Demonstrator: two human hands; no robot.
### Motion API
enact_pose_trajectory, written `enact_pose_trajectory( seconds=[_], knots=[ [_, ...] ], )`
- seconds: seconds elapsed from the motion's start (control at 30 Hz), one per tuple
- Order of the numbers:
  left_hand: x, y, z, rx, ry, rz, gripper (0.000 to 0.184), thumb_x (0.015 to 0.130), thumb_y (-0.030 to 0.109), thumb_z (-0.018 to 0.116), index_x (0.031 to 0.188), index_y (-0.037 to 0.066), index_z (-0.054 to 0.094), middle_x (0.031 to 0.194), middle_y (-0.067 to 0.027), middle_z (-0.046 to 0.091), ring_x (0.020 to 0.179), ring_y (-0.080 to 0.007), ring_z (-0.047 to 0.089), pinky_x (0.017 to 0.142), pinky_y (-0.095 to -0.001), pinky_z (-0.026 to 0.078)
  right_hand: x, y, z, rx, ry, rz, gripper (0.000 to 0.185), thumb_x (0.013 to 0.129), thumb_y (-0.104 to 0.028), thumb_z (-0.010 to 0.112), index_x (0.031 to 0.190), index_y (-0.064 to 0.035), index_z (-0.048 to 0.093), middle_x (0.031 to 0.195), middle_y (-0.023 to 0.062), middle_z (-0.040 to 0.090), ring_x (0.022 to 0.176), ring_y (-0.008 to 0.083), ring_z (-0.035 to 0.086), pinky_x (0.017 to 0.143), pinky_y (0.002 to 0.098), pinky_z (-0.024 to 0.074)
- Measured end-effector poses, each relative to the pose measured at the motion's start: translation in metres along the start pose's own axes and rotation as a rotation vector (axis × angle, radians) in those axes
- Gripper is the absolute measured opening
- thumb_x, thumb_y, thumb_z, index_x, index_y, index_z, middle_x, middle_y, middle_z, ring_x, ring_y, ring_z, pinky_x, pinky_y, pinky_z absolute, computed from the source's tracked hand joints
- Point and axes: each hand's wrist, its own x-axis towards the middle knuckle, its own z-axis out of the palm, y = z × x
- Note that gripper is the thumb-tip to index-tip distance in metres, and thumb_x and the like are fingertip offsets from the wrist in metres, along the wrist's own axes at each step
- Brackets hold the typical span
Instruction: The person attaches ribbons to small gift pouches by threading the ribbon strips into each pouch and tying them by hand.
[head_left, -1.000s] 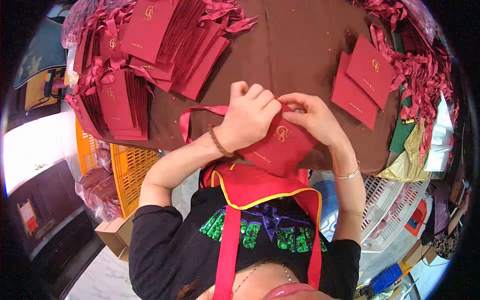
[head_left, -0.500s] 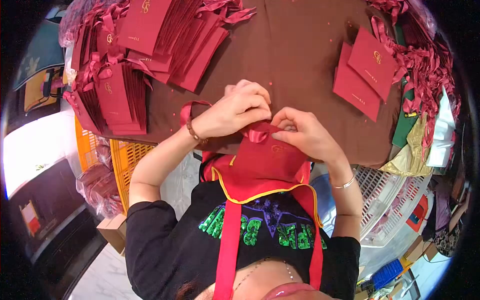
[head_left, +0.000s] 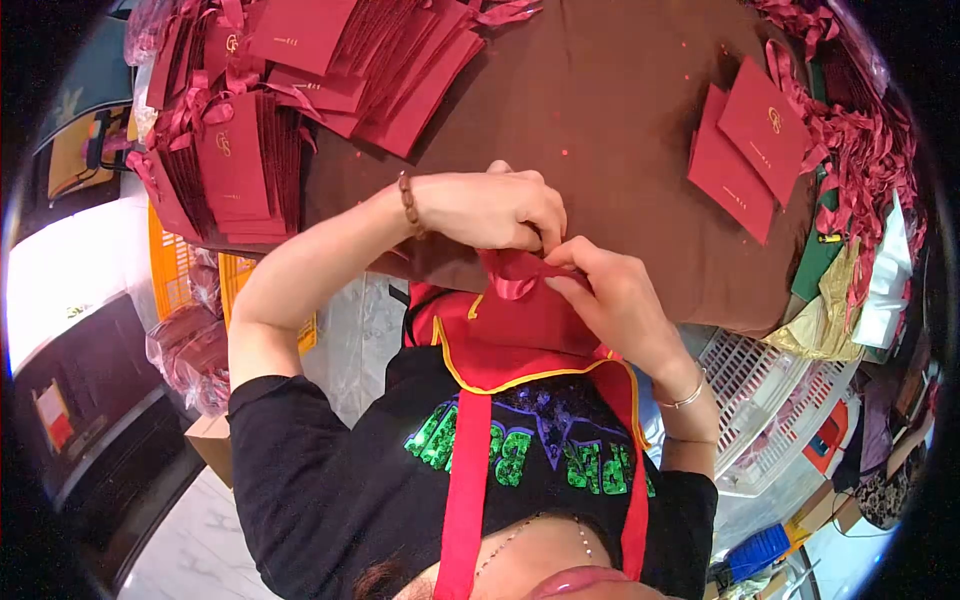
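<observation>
A dark red gift bag (head_left: pixel 535 322) hangs in front of the red apron, with a satin ribbon loop (head_left: pixel 514 288) at its top edge. My left hand (head_left: pixel 505 208) is closed at the ribbon above the bag, palm turned down, with its fingertips partly hidden. My right hand (head_left: pixel 612 298) pinches a stretch of the ribbon between thumb and forefinger beside the bag's top corner. Both hands are close together, just over the near edge of the brown-covered table (head_left: pixel 580 120).
Stacked dark red bags (head_left: pixel 232 165) with ribbons stand at the left of the table. Two more bags (head_left: pixel 752 145) lie at the right beside a heap of ribbons (head_left: pixel 865 150). A white plastic basket (head_left: pixel 770 410) and an orange crate (head_left: pixel 172 255) stand below the table edge.
My left hand has swung round and to the right, its wrist now higher. My right hand has dropped slightly and draws the ribbon out sideways. The ribbon loop at my left wrist is gone from view.
</observation>
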Motion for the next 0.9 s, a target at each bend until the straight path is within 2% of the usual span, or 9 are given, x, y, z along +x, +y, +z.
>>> enact_pose_trajectory(
  seconds=[0.07, 0.13, 0.2, 0.27, 0.33, 0.47, 0.53, 0.7, 0.9],
  knots=[
    [0.003, 0.001, -0.006, 0.018, -0.19, 0.046, 0.017, 0.082, 0.018, 0.055, 0.091, 0.008, 0.065, 0.111, -0.0069, 0.057, 0.112, -0.0222, 0.047, 0.092, -0.0408, 0.031, -0.001, -0.003, 0.001, -0.038, -0.003, -0.005, 0.013, 0.081, -0.005, 0.063, 0.092, -0.0014, 0.058, 0.08, 0.0146, 0.063, 0.073, 0.0279, 0.063, 0.064, 0.0321, 0.0484],
    [0.011, -0.007, -0.007, -0.04, -0.236, 0.115, 0.019, 0.082, 0.019, 0.056, 0.094, 0.006, 0.064, 0.106, -0.008, 0.059, 0.107, -0.0239, 0.05, 0.089, -0.0418, 0.033, -0.001, -0.005, 0.002, -0.076, -0.024, -0.034, 0.013, 0.081, -0.006, 0.063, 0.093, -0.0025, 0.058, 0.08, 0.015, 0.062, 0.074, 0.029, 0.062, 0.064, 0.033, 0.0482],
    [0.017, -0.007, -0.01, 0.053, -0.362, 0.132, 0.024, 0.079, 0.024, 0.059, 0.095, 0.006, 0.064, 0.095, -0.0054, 0.062, 0.095, -0.0193, 0.057, 0.078, -0.0387, 0.039, -0.002, -0.003, 0.005, -0.078, -0.007, -0.049, 0.014, 0.081, -0.007, 0.064, 0.093, -0.0032, 0.059, 0.078, 0.0145, 0.061, 0.072, 0.0296, 0.061, 0.063, 0.0342, 0.0476],
    [0.021, -0.009, -0.01, 0.021, -0.403, 0.115, 0.025, 0.078, 0.024, 0.059, 0.095, 0.005, 0.063, 0.093, -0.0048, 0.062, 0.092, -0.0183, 0.057, 0.077, -0.037, 0.041, -0.003, -0.003, 0.005, -0.077, 0.013, -0.064, 0.014, 0.08, -0.008, 0.064, 0.093, -0.0038, 0.059, 0.076, 0.0141, 0.059, 0.07, 0.0301, 0.059, 0.062, 0.0353, 0.0469],
    [0.022, -0.003, -0.013, -0.097, -0.443, -0.036, 0.021, 0.083, 0.023, 0.058, 0.097, 0.007, 0.062, 0.098, -0.0076, 0.06, 0.102, -0.0249, 0.053, 0.087, -0.0421, 0.036, -0.003, -0.004, 0.002, -0.233, 0.009, -0.058, 0.015, 0.08, -0.011, 0.066, 0.092, -0.005, 0.06, 0.071, 0.0126, 0.057, 0.066, 0.0295, 0.056, 0.06, 0.0373, 0.0449],
    [0.013, -0.004, -0.01, -0.029, -0.368, 0.091, 0.02, 0.085, 0.023, 0.056, 0.094, 0.006, 0.061, 0.1, -0.0075, 0.06, 0.104, -0.0235, 0.052, 0.086, -0.0415, 0.036, -0.005, 0.002, 0.003, -0.263, 0.038, -0.096, 0.013, 0.078, -0.014, 0.067, 0.088, -0.0066, 0.061, 0.068, 0.0107, 0.055, 0.065, 0.0282, 0.054, 0.059, 0.0376, 0.0427],
    [0.011, -0.014, -0.003, -0.051, -0.299, 0.218, 0.024, 0.083, 0.024, 0.053, 0.096, 0.005, 0.063, 0.097, -0.0075, 0.061, 0.087, -0.0191, 0.057, 0.077, -0.0346, 0.043, -0.005, 0.002, 0.001, -0.235, -0.012, -0.059, 0.011, 0.078, -0.015, 0.068, 0.085, -0.0078, 0.062, 0.067, 0.0096, 0.056, 0.065, 0.0268, 0.054, 0.06, 0.0364, 0.0422],
    [0.008, -0.002, -0.004, -0.06, -0.381, 0.092, 0.023, 0.083, 0.024, 0.053, 0.092, 0.005, 0.064, 0.101, -0.0062, 0.059, 0.09, -0.0204, 0.057, 0.08, -0.0317, 0.043, -0.009, 0.002, 0.003, -0.231, 0.016, -0.063, 0.011, 0.077, -0.014, 0.068, 0.085, -0.0076, 0.063, 0.065, 0.0087, 0.056, 0.064, 0.0266, 0.053, 0.06, 0.0356, 0.042],
    [0.005, -0.011, 0.01, -0.167, 0.007, 0.218, 0.021, 0.082, 0.02, 0.055, 0.082, -0.001, 0.062, 0.097, -0.0119, 0.058, 0.088, -0.0237, 0.057, 0.077, -0.0338, 0.045, -0.007, 0.003, 0.0, -0.227, 0.054, -0.151, 0.013, 0.075, -0.013, 0.069, 0.086, -0.0067, 0.064, 0.066, 0.0086, 0.058, 0.063, 0.0266, 0.053, 0.061, 0.0354, 0.0421]
  ],
)
